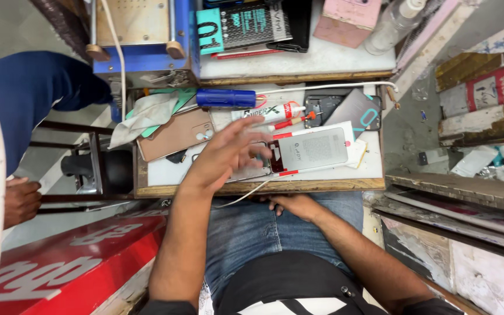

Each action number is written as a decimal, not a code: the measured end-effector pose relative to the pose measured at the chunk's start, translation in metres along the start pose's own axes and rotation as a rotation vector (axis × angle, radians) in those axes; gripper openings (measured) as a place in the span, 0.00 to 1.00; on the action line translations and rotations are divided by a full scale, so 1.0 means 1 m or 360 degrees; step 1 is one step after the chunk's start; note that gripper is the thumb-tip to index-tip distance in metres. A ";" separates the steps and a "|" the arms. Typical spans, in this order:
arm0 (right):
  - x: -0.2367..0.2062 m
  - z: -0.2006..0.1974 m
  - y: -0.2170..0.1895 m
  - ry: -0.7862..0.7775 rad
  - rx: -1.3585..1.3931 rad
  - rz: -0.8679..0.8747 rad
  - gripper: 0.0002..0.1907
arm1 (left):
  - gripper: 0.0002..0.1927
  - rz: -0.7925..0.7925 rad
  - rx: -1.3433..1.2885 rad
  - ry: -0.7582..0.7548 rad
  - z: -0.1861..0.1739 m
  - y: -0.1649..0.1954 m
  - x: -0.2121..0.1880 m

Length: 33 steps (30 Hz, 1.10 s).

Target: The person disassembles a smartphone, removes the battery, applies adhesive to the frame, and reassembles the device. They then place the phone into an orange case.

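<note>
Two hands: left hand (228, 153) over one phone (177, 133), right hand (294, 205) on lap

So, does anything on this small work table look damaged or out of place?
Yes. A phone near the back edge lies opened, its inner parts exposed. A crumpled cloth hangs over the left edge. The left hand hovers open above another device; the right hand rests at the table's front edge.
</note>
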State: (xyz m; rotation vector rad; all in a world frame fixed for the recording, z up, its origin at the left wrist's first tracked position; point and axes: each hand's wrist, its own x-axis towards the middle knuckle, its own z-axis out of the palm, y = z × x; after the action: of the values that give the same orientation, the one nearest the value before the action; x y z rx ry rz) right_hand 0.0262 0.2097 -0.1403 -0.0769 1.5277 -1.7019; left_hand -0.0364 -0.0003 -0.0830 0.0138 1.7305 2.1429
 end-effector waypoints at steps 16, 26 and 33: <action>-0.001 0.000 0.016 -0.0014 -0.0249 -0.0020 0.16 | 0.09 0.0511 0.1707 0.0649 0.028 -0.021 -0.044; -0.063 0.009 -0.061 -0.0483 -0.1453 -0.0702 0.11 | 0.14 0.0604 0.1757 0.0640 0.027 -0.029 -0.047; 0.006 -0.020 -0.126 0.0113 -0.2170 -0.0915 0.15 | 0.09 0.0541 0.1334 0.0700 0.013 -0.027 -0.042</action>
State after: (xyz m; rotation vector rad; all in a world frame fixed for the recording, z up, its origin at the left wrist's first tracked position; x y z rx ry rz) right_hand -0.0542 0.2121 -0.0415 -1.2400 2.6007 -0.6886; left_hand 0.0139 0.0037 -0.0956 0.0704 2.9523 1.5105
